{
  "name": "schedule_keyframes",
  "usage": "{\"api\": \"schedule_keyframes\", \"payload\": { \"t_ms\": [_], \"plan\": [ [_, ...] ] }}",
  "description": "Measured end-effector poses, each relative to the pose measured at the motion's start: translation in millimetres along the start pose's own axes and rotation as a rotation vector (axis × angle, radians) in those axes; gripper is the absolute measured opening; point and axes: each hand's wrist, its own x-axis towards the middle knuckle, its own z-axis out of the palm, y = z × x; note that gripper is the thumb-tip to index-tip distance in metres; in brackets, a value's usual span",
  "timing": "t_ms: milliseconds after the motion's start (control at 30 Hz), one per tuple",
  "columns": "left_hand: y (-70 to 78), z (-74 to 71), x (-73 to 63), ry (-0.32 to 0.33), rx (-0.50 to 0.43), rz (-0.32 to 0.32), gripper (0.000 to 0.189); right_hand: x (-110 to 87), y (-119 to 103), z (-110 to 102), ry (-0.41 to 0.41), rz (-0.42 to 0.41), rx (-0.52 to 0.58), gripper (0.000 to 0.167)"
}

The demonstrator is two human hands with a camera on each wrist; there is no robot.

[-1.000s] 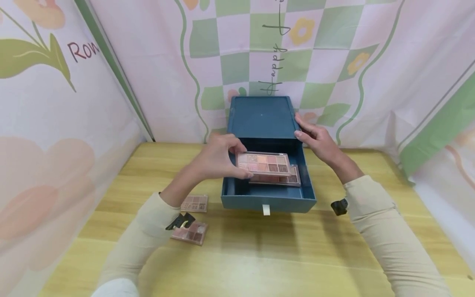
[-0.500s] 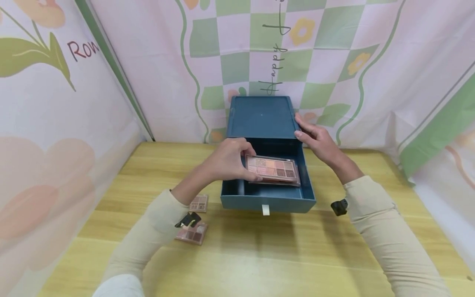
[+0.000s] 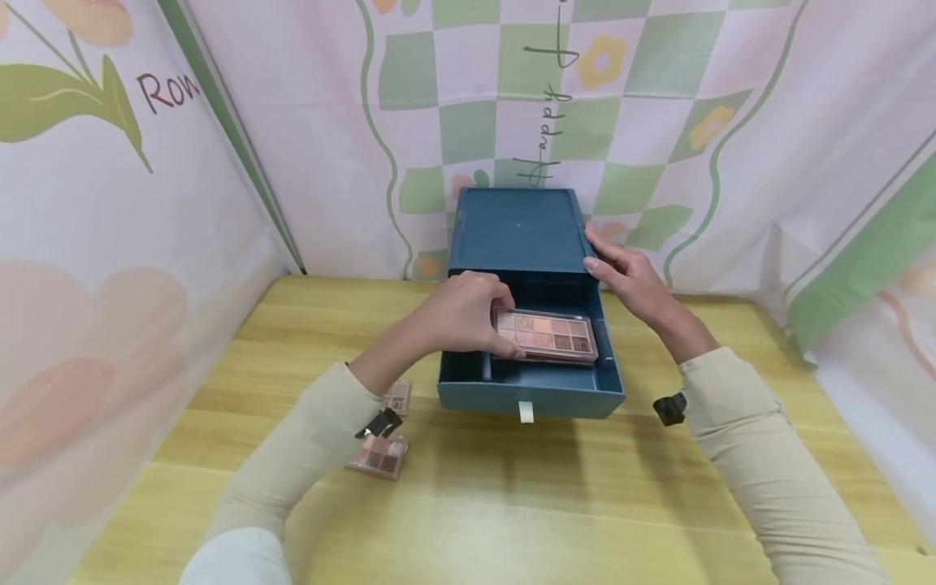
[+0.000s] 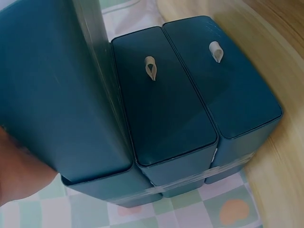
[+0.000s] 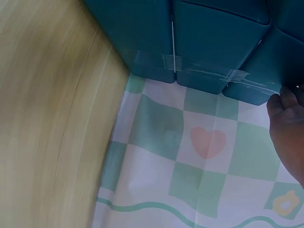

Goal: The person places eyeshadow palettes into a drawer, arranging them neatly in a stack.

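In 1 blue plastic drawer [image 3: 531,401], 1 rectangular pink-brown palette [image 3: 552,335] is pinched by the left hand [image 3: 471,315]; 2 pinkish palettes [image 3: 380,457] are seen at 8 o'clock; at 2, the casing [image 3: 517,231] is touched by the straight-fingered right hand [image 3: 632,283].

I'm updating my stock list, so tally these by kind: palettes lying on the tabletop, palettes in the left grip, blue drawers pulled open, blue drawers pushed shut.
Palettes on the tabletop: 2
Held palette in the left grip: 1
Open blue drawer: 1
Shut blue drawers: 2
Total: 6
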Motion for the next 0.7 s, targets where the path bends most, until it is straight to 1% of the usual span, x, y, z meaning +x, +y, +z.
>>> {"api": "schedule_keyframes", "payload": {
  "t_ms": [100,167,367,467,567,633,700],
  "plan": [
    [2.2,-0.1,1.7,-0.029,0.045,0.014,0.06,-0.2,-0.2,0.7,0.003,-0.008,0.007,0.057],
    [3.1,0.4,1.8,-0.036,0.085,0.024,0.061,0.1,-0.5,1.5,0.003,-0.012,0.015,0.057],
    [2.8,3.2,0.3,-0.018,0.235,0.016,0.063,0.9,-0.7,2.6,0.009,-0.015,0.022,0.057],
    [2.8,3.4,0.5,-0.02,0.282,0.005,0.066,0.9,-0.2,2.1,0.013,-0.016,0.022,0.057],
    [3.9,3.6,1.2,-0.03,0.312,-0.01,0.076,0.6,-0.8,2.1,0.019,-0.015,0.019,0.057],
    [5.0,3.3,0.4,-0.035,0.309,-0.027,0.081,0.2,-0.7,2.2,0.019,-0.016,0.021,0.057],
    [5.5,1.4,-2.2,-0.02,0.293,-0.044,0.082,0.2,-1.0,2.8,0.021,-0.017,0.023,0.056]
  ]
}}
